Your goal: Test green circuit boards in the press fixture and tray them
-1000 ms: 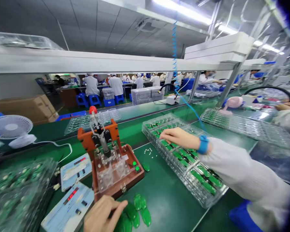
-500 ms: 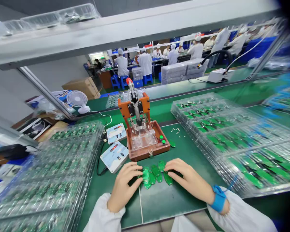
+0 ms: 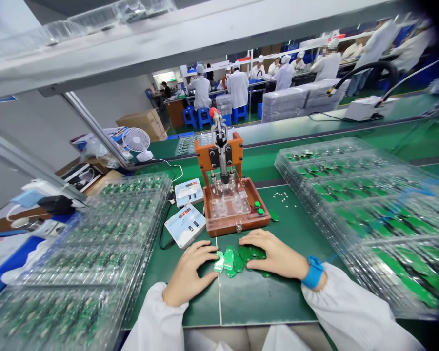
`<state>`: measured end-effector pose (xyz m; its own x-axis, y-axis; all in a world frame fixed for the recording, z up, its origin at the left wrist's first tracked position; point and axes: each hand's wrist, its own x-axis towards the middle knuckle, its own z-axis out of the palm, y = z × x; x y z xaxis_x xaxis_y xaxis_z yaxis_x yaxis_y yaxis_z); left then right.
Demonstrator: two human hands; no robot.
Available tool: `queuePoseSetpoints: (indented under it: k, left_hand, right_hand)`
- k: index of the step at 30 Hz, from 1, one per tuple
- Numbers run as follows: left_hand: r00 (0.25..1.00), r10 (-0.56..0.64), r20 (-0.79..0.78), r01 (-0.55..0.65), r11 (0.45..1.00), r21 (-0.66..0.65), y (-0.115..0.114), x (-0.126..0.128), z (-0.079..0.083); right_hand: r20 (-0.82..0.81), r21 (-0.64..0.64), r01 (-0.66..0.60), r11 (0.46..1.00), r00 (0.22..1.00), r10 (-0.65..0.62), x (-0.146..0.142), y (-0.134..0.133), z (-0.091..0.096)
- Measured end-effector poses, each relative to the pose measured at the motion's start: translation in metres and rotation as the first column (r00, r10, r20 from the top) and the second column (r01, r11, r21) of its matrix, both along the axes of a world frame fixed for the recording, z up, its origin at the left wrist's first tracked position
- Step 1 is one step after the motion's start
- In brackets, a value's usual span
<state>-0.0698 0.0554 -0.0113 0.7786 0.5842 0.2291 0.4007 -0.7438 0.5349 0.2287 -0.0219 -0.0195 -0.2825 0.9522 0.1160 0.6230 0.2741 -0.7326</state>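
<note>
A loose pile of small green circuit boards [image 3: 237,261] lies on the green bench mat [image 3: 249,297], between my left hand [image 3: 192,273] and my right hand [image 3: 272,252]. The fingertips of both hands touch the pile's edges from either side, and neither hand visibly lifts a board. A blue wrist strap [image 3: 313,272] circles my right wrist. Just beyond the pile stands an orange-framed press jig [image 3: 223,161] with a clear fixture in a brown base [image 3: 234,214]. One green board [image 3: 274,215] lies beside its base.
Stacks of clear trays holding green boards stand to the right [image 3: 362,214] and left [image 3: 95,253]. Two digital controllers [image 3: 185,225] sit left of the jig, with tiny white parts [image 3: 281,197] behind the pile. Co-workers in white sit at benches beyond.
My right hand has come from above the right tray stack to the pile, and both hands now press closer together around the boards. The view has swung left and levelled.
</note>
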Motion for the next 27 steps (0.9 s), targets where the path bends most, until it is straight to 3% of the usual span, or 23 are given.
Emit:
queuePoseSetpoints:
  k: [9,14,18,20,24,27]
  left_hand:
    - [0.999,-0.027,-0.026,0.029,0.998,0.051,0.0,0.003,-0.004]
    - [0.991,0.136,-0.01,-0.13,0.962,0.239,-0.009,0.001,-0.002]
    - [0.976,0.218,-0.019,-0.203,0.935,0.29,-0.015,-0.003,0.002]
    - [0.988,0.153,-0.012,-0.144,0.953,0.266,-0.016,-0.006,0.005]
    - [0.993,-0.072,-0.096,0.086,0.984,0.154,-0.019,-0.012,0.009]
    - [0.98,-0.081,-0.183,0.094,0.994,0.062,-0.024,-0.018,0.011]
  right_hand:
    - [-0.016,-0.034,0.019,0.999,1.0,-0.019,-0.002,0.002,-0.003]
    - [-0.076,0.01,0.009,1.0,0.997,-0.008,-0.006,0.001,0.002]
    - [-0.168,0.127,0.029,0.991,0.986,-0.007,-0.002,-0.002,0.023]
    - [-0.176,0.23,0.112,0.967,0.982,-0.072,0.004,0.006,0.035]
    - [-0.138,0.362,0.25,0.898,0.967,-0.214,0.021,0.043,0.046]
    - [-0.114,0.377,0.244,0.894,0.97,-0.217,0.029,0.072,0.042]
